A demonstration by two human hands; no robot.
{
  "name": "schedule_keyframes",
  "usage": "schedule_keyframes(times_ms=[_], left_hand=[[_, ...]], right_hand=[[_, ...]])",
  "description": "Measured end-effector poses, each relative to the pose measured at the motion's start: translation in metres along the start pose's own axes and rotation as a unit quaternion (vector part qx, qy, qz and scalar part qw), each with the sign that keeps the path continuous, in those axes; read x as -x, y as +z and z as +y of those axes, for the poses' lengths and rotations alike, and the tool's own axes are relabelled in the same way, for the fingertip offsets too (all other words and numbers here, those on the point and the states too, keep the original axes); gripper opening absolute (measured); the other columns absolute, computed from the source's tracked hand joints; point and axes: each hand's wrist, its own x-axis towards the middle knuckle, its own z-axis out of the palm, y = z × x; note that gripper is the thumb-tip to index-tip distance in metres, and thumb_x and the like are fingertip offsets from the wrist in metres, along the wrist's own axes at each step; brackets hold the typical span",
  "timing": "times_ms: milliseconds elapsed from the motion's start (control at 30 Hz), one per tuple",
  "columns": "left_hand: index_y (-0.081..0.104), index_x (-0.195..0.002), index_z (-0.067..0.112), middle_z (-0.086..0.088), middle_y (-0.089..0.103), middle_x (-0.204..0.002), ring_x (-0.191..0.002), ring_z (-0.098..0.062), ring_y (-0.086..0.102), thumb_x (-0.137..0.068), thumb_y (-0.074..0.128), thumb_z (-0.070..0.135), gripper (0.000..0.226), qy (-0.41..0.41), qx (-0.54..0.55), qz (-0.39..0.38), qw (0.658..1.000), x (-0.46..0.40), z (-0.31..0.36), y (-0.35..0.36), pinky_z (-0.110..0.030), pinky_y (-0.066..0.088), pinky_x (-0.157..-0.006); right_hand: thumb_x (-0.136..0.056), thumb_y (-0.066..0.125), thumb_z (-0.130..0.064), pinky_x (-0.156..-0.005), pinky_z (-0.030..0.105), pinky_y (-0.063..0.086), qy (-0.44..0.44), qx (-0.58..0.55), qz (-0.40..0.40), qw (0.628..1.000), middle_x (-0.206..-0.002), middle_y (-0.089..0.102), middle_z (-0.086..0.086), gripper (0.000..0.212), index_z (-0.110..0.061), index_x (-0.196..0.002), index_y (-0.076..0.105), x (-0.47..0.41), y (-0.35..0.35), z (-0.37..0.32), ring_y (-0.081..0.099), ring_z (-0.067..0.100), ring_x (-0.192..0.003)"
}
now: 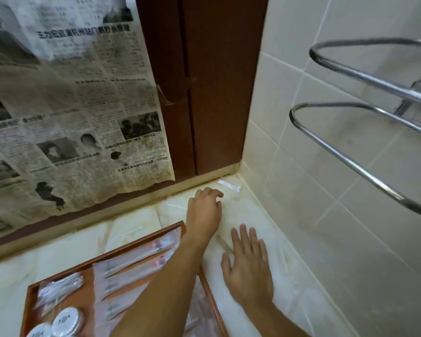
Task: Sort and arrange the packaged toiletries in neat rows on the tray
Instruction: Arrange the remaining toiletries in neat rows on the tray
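Observation:
A wooden tray (pixel 141 240) lies on the pale marble counter at lower left. It holds several clear-wrapped long packets (pixel 134 266), small clear packets (pixel 58 289) and two round white lidded tins (pixel 66 318). My left hand (pixel 204 210) reaches across the tray toward the back corner, fingers curled and apart, holding nothing. Just beyond its fingertips lies a small clear packet (pixel 229 185). Another clear packet (pixel 174 204) lies to the hand's left. My right hand (pixel 249 266) rests flat on the counter, fingers spread, right of the tray.
A newspaper (pixel 66 105) hangs over the wall at left. A dark wooden frame (pixel 212 93) stands at the back. Tiled wall and a chrome towel rack (pixel 365 110) are on the right. A further clear packet (pixel 129 235) lies behind the tray.

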Motion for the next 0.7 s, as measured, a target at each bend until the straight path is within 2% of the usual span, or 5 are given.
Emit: schedule_keyframes(times_ms=[233,367,467,700], left_hand=[[0.059,-0.13,0.022,0.001,0.055,-0.137,-0.128,-0.021,0.046,-0.095,0.049,0.012,0.038,0.068,-0.05,-0.026,0.996,-0.056,0.0,0.036,-0.034,0.034,-0.101],[0.056,-0.133,0.023,0.001,0.052,-0.139,-0.13,-0.02,0.043,-0.094,0.047,0.007,0.043,0.128,-0.106,-0.049,0.985,-0.071,-0.003,0.047,-0.035,0.032,-0.103],[0.058,-0.131,0.023,0.002,0.055,-0.134,-0.126,-0.019,0.043,-0.094,0.048,0.008,0.041,0.154,-0.126,-0.039,0.979,-0.077,-0.011,0.056,-0.035,0.035,-0.1],[0.061,-0.12,0.02,0.0,0.061,-0.121,-0.118,-0.02,0.046,-0.093,0.047,0.006,0.033,0.151,-0.108,-0.004,0.983,-0.082,-0.012,0.061,-0.032,0.033,-0.091]], right_hand=[[-0.091,0.033,-0.047,-0.119,0.045,0.013,-0.007,0.013,-0.016,1.0,-0.163,0.014,0.002,0.068,-0.02,-0.153,0.026,0.0,0.003,0.003,0.004,0.02,-0.151],[-0.09,0.035,-0.047,-0.118,0.045,0.013,-0.012,0.019,-0.013,1.0,-0.162,0.017,0.004,0.069,-0.019,-0.153,0.028,0.001,0.002,0.002,0.007,0.022,-0.151],[-0.091,0.035,-0.047,-0.117,0.045,0.013,-0.015,0.025,-0.004,1.0,-0.162,0.018,0.005,0.069,-0.018,-0.153,0.028,0.001,0.003,0.003,0.01,0.023,-0.151],[-0.091,0.035,-0.047,-0.118,0.044,0.01,-0.015,0.024,-0.001,1.0,-0.162,0.016,0.004,0.069,-0.019,-0.154,0.026,0.001,0.006,0.004,0.006,0.023,-0.151]])
